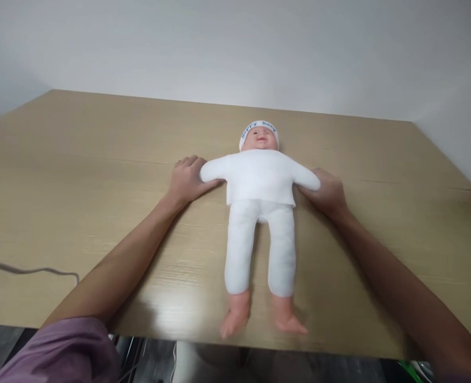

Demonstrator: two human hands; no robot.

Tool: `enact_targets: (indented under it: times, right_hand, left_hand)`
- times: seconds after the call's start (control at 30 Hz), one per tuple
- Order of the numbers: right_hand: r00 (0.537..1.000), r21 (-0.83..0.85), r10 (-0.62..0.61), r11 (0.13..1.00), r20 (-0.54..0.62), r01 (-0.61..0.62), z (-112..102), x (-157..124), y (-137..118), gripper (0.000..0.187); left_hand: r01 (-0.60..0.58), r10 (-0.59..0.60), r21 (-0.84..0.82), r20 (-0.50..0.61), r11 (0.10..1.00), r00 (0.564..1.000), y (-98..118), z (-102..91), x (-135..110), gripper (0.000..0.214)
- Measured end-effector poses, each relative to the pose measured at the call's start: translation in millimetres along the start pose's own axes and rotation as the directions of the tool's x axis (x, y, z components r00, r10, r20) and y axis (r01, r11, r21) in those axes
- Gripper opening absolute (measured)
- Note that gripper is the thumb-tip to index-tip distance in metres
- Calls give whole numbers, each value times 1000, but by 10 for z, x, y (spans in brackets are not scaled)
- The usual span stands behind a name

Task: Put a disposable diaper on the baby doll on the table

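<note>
A baby doll lies on its back on the wooden table, head toward the far side and bare feet near the front edge. It wears a white top, white trousers and a white cap with blue lettering. Its arms are spread out, the ends covered by the sleeves. On the left, my left hand is closed around one sleeve end, thumb along its near side. My right hand holds the other sleeve end from outside and below; most of its fingers are hidden.
The table reaches back to a pale wall. A grey cable lies at the left, running toward my left forearm. Below the front edge, dark flooring and a green item at the right show in part.
</note>
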State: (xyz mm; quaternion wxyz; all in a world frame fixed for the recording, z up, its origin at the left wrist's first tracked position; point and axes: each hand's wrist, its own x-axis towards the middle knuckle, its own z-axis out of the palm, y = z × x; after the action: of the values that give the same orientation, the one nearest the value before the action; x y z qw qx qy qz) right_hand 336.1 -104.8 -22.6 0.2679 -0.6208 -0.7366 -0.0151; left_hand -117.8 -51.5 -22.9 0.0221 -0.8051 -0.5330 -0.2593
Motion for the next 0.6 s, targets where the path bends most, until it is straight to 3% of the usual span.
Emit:
enact_targets:
  times: [0.13, 0.3, 0.47, 0.6]
  right_hand:
    - [997, -87, -62, 994, -35, 59, 141, 412, 120, 58]
    - [995, -167, -98, 981, -10, 95, 249, 743, 278, 75]
    - [995, -135, -100, 986, -18, 96, 308, 821, 412, 88]
    - [995, -123, -82, 990, -63, 74, 354, 819, 487, 81]
  left_hand:
    - [27, -27, -2, -90, 1000, 996, -111, 105, 235, 82]
    - [53, -55, -33, -64, 998, 996, -341, 196, 487, 82]
    - [41, -43, -66, -33, 997, 999, -537, 274, 633, 76]
    - [24, -27, -83, -28, 996, 999, -565, 300, 637, 74]
